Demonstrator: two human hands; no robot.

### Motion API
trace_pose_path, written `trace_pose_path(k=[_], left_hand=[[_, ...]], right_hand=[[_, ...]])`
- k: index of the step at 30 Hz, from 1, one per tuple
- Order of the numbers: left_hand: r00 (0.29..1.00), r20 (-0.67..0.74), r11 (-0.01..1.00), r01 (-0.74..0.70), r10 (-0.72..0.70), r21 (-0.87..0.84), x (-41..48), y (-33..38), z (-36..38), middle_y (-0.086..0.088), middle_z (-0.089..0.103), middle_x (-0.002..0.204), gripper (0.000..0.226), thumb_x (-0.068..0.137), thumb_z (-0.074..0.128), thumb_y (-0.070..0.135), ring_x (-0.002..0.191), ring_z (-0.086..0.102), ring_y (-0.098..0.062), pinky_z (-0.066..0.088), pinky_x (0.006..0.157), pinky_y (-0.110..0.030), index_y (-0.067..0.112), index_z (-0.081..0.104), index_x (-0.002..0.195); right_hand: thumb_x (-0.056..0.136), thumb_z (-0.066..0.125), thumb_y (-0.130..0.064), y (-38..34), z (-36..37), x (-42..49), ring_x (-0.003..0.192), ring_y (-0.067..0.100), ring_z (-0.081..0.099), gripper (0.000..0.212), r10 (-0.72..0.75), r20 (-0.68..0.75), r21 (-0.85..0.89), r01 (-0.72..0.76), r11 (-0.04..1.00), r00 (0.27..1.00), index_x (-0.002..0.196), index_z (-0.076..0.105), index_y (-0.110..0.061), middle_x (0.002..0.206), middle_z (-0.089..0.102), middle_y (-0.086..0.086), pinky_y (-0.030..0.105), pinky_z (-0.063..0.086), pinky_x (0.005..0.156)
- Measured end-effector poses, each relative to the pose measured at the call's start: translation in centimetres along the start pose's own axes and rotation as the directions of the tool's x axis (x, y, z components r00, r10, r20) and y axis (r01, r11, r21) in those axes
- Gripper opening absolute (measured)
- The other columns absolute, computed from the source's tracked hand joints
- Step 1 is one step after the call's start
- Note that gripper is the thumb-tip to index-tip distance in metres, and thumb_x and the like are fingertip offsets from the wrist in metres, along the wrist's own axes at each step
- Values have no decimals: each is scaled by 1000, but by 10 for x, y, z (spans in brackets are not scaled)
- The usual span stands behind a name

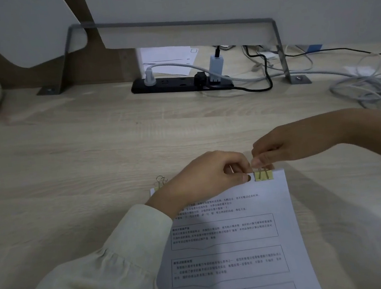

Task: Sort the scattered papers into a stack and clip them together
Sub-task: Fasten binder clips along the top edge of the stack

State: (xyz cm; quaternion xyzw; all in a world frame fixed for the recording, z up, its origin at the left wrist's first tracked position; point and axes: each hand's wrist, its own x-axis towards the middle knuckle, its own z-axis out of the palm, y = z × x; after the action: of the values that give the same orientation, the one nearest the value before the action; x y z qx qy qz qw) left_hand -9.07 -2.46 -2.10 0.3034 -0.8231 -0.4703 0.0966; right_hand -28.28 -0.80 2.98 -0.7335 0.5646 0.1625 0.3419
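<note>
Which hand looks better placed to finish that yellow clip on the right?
Right. The right hand already pinches the yellow clip's handles; the left hand is pressing the paper stack flat.

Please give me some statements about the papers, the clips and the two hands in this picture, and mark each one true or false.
1. A yellow clip sits on the top edge of the paper stack. True.
2. The right hand lies flat on the desk. False: its fingers pinch at the yellow clip's handles.
3. A second clip is at the stack's top left corner. True.
4. The left hand holds a pen. False: it presses the stack's top edge.
5. The power strip has nothing plugged in. False: several plugs are in it.
</note>
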Motion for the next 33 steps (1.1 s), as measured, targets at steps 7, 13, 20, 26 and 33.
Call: trace_pose_path(k=[7,13,20,26,33], left_hand=[[997,-80,1000,6,-6,-1,-4,-1,-4,15,64,83,6,85,61,27,82,58,-1,47,85,-25,29,67,87],[958,-280,998,-54,55,11,-16,11,-21,10,63,87,8,87,58,24,87,58,-6,46,83,-27,27,65,86],[808,-558,966,-49,189,256,-46,20,-18,10,51,118,26,91,50,14,117,42,-10,32,102,-28,23,57,114],[915,-387,941,221,-110,256,-110,-24,-12,5,22,154,45,96,41,29,141,17,-10,15,111,-21,24,34,141],[751,-589,714,586,-299,384,-170,-89,-2,6,-6,159,90,67,-14,78,146,-9,-13,-10,116,-40,38,5,146]], right_hand=[[75,42,-64,4,22,-28,84,19,66,52,103,-264,479,38,877,959,110,58,-30,97,68,1,27,54,74],[82,56,-46,-18,110,-72,106,27,65,38,81,-205,895,154,418,975,117,61,-34,117,69,3,38,53,89],[91,42,5,-76,160,-57,98,38,67,34,338,-386,915,403,23,858,118,59,-5,109,70,18,48,56,82],[90,48,1,-114,144,0,80,28,72,26,418,-413,880,472,-44,809,112,61,-6,99,73,13,35,59,59],[91,54,-21,-157,121,68,125,19,44,62,383,-682,655,287,699,623,144,23,-14,146,31,9,34,42,102]])
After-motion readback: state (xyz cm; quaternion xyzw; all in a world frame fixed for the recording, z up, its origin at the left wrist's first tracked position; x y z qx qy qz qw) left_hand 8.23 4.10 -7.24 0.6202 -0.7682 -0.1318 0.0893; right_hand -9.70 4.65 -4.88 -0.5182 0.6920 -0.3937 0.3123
